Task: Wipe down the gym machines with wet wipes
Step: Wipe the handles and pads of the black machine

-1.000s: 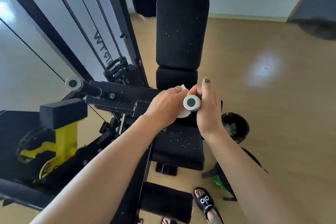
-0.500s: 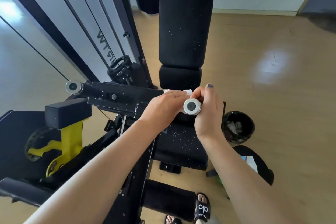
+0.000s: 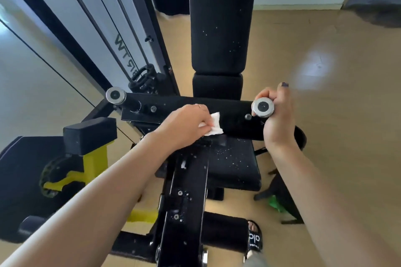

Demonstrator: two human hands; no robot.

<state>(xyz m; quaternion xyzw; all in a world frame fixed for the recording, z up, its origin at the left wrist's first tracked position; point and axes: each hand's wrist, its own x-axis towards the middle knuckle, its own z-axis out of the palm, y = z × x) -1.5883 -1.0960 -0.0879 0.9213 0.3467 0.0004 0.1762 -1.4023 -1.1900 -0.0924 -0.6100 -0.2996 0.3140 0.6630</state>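
A black gym machine [image 3: 184,191] fills the middle of the view, its steel post running up from the near edge to a padded crossbar [image 3: 234,115] that lies left to right above the seat pad [image 3: 234,165]. Behind the crossbar a tall backrest [image 3: 221,28] stands upright, and both pads are speckled with pale flecks. To the left rise the white shroud and thin cables of the weight stack [image 3: 121,34], with a yellow bracket [image 3: 91,165] and a black block pad [image 3: 90,135] nearer. On the tan floor [image 3: 336,93], right of the seat, a dark bin [image 3: 300,138] is mostly hidden behind the right wrist, and a foot in a black slide sandal [image 3: 253,240] shows at the near edge. The left hand [image 3: 186,125] pinches a crumpled white wet wipe [image 3: 213,124] and presses it on the crossbar's near face, left of centre. The right hand [image 3: 280,119] is curled round the bar just behind the round chrome end cap [image 3: 263,107] at the right end, thumb up; a matching end cap [image 3: 115,95] marks the left end. A second ago both hands were bunched together at the right cap with the wipe between them; since then the left hand has carried the wipe leftward along the bar while the right has kept its grip. The padding looks matte and soft, the caps polished, the post glossy and bolted.
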